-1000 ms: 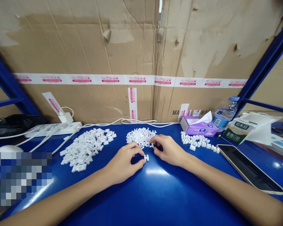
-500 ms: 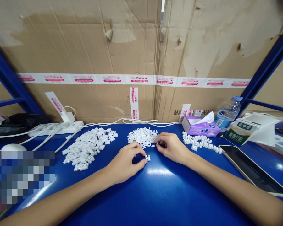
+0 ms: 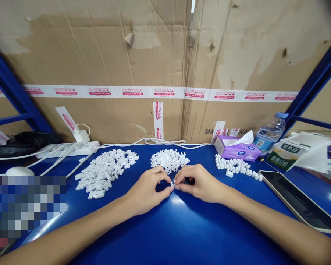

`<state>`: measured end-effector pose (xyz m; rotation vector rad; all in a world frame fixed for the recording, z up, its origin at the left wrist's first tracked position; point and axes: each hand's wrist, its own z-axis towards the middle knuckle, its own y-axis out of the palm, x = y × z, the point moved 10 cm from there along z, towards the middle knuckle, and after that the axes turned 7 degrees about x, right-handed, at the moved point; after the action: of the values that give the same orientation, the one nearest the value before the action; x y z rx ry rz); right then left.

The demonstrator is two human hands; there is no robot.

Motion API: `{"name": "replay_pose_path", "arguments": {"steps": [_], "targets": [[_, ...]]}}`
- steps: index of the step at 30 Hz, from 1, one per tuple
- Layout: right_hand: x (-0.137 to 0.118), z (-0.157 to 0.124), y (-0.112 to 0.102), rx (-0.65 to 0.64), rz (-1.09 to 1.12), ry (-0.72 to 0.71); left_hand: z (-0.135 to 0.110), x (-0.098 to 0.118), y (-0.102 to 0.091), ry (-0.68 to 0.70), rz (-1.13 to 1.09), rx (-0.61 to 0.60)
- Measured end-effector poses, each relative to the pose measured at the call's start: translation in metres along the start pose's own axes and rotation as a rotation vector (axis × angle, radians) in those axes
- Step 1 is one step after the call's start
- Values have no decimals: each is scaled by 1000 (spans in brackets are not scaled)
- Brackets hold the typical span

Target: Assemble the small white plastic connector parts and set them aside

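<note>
Between thumb and forefinger, my left hand (image 3: 146, 192) pinches a small white plastic block (image 3: 172, 184) just above the blue table. My right hand (image 3: 200, 184) is closed in a pinch at the block's right side, on a tiny white plastic piece (image 3: 175, 181) mostly covered by the fingertips. Whether that piece is seated in the block, I cannot tell. Right behind the hands lies a heap of tiny white pieces (image 3: 168, 160). A bigger heap of white plastic blocks (image 3: 105, 171) spreads to the left. Several white blocks (image 3: 234, 166) form a loose group on the right.
A purple tissue pack (image 3: 238, 150), a water bottle (image 3: 271, 132) and a green and white carton (image 3: 287, 152) stand at the back right. A phone (image 3: 300, 198) lies before them. A power strip (image 3: 79, 148) with white cables sits back left, against the cardboard wall (image 3: 113, 121).
My right hand has moved left and toward me from the edge of the tiny-piece heap, and now meets the block. My left hand still holds the block in about the same spot.
</note>
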<state>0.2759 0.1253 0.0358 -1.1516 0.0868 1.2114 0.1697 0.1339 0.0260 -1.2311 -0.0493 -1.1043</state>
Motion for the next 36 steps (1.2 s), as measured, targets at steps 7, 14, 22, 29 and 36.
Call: {"name": "replay_pose_path", "arguments": {"steps": [7, 14, 22, 29, 36], "targets": [[7, 0, -2, 13, 76, 36, 0, -2, 1, 17, -10, 7], [7, 0, -2, 20, 87, 54, 0, 1, 1, 29, -18, 13], [8, -3, 3, 35, 38, 43, -1, 3, 0, 53, -22, 25], [8, -3, 2, 39, 13, 42, -1, 2, 0, 47, -16, 19], [5, -3, 4, 27, -31, 20, -1, 1, 1, 50, -10, 17]]}}
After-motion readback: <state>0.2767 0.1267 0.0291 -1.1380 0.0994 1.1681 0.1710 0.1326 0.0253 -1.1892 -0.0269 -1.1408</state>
